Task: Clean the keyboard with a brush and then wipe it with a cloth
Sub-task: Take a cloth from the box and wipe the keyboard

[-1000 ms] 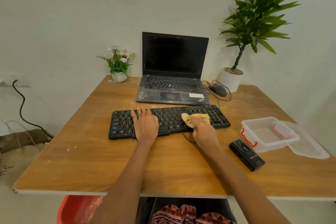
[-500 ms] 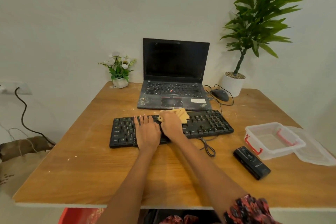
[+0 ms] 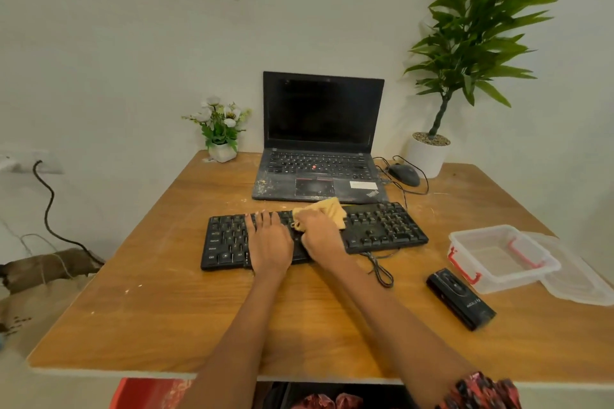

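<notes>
A: Where is the flat black plastic keyboard (image 3: 382, 231)?

B: On the wooden table (image 3: 166, 309), before the laptop (image 3: 320, 143). The left hand (image 3: 269, 244) lies flat on its keys, fingers (image 3: 262, 219) straight.

A: And the right hand (image 3: 320, 236)?

B: Its fingers grip a crumpled yellow cloth (image 3: 330, 209) on the keys.

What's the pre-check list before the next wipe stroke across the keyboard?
1. Cloth gripped by right hand: ok.
2. Left hand flat on keyboard, steadying it: ok.
3. Right key block clear for the stroke: ok.
4. Keyboard cable clear of both hands: ok.
5. Laptop right behind keyboard, little room for the cloth: not ok.
6. Keys free of dust: cannot tell.
</notes>
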